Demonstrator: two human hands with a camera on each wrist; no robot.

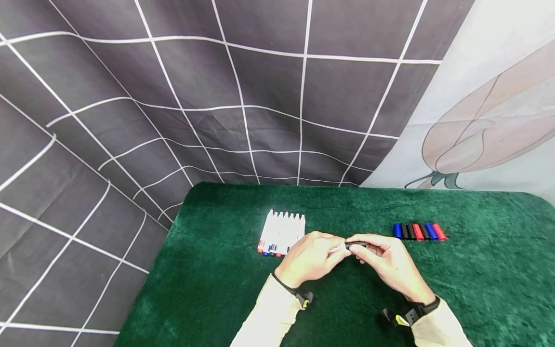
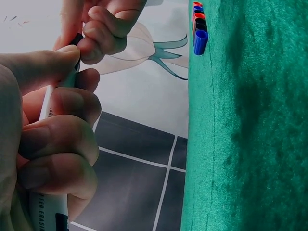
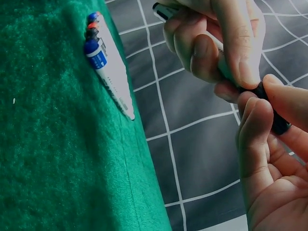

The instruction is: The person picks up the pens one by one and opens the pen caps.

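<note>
Now we hold the marker (image 1: 336,249) in our left hand (image 1: 310,258), our right hand (image 1: 388,260) pinching its black cap (image 1: 356,245), which wants a straight push or pull.

Both hands met in the lower middle of the head view, fingertips nearly touching. The left hand (image 1: 311,257) was curled into a loose fist, knuckles up, thumb pressed forward. The right hand (image 1: 387,262) had its fingers bent inward, thumb and forefinger pinched together. Both forearms, in pale sleeves with dark wrist straps, angled in from the bottom edge.
</note>
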